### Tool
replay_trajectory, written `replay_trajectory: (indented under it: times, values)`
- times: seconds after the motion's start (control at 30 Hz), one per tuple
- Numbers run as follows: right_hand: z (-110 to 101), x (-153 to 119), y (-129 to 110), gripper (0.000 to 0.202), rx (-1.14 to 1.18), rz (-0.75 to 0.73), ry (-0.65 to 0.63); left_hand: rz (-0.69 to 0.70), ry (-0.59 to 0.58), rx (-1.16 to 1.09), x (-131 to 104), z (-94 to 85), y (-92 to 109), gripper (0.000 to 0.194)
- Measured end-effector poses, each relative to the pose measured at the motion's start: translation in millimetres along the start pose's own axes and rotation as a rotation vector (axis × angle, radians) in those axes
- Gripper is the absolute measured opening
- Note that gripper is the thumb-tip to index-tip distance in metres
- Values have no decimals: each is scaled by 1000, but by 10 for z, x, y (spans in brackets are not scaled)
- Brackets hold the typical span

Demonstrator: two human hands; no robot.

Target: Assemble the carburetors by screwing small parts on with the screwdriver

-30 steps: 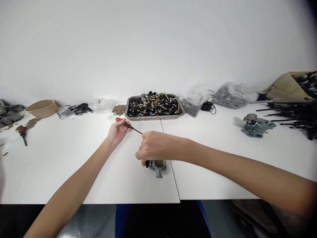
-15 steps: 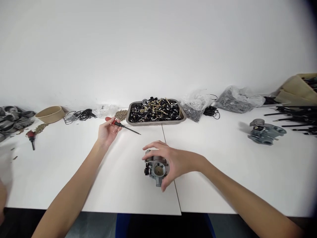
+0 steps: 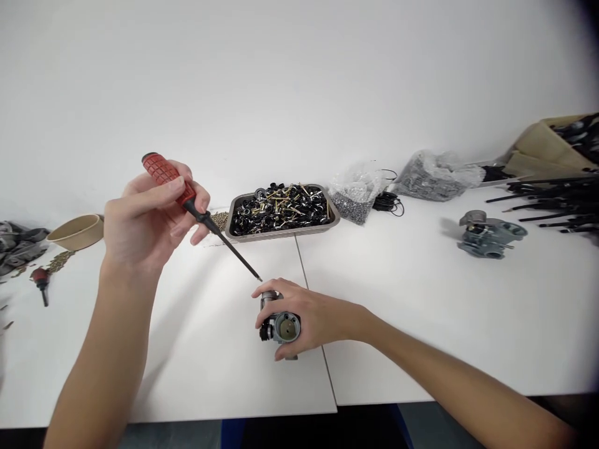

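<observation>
A screwdriver [image 3: 163, 171] with a red and black handle is held in my left hand [image 3: 145, 218], its handle between thumb and fingers. Its dark shaft slants down to the right, the tip just above and left of a grey metal carburetor [image 3: 286, 327]. My right hand [image 3: 304, 312] is wrapped round that carburetor, fingers over its top and left, thumb along the lower side. The round bore faces me, and a black fitting sticks out at the left. The palm hides the carburetor's right side.
At the back stands a tray [image 3: 283, 236] of black and brass-coloured parts. Bags of small parts [image 3: 355, 193] lie right of it. Another carburetor [image 3: 491, 236] and black cables [image 3: 556, 202] are on the right. A second screwdriver [image 3: 41, 284] and a beige bowl [image 3: 77, 232] are at left.
My left hand has raised the screwdriver closer to the camera, and its tip has come near the carburetor. My right hand has closed round the carburetor. The view has shifted slightly.
</observation>
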State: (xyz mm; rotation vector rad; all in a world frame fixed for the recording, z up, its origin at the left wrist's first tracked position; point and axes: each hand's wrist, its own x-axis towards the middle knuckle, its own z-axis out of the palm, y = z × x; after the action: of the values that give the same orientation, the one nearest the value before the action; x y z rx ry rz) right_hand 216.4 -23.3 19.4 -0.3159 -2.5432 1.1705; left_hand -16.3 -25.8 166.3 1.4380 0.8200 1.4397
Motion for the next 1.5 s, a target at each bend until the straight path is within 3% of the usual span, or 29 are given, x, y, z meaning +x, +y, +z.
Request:
replay_trajectory:
  times: [0.1, 0.27, 0.43, 0.6, 0.67, 1.03, 1.5]
  values:
    - [-9, 0, -16, 40, -9, 6, -7, -34, -59, 28, -110, 133, -9, 16]
    - [-5, 5, -19, 37, -13, 3, -3, -205, -54, -82, -238, 230, -104, 7]
    - [-1, 11, -29, 33, -28, -8, 7, -180, -170, -2, -297, 355, -183, 8]
    - [-14, 12, -40, 31, -58, -34, 9, -455, 61, -113, -344, 423, -277, 13]
    - [-18, 14, -42, 31, -73, -47, 8, -496, 83, -128, -346, 421, -305, 14]
    - [-10, 17, -24, 31, -96, -60, 11, -233, -280, 59, -306, 420, -354, 10]
    - [7, 24, 7, 32, -92, -72, 20, -156, -412, 131, -326, 435, -388, 7]
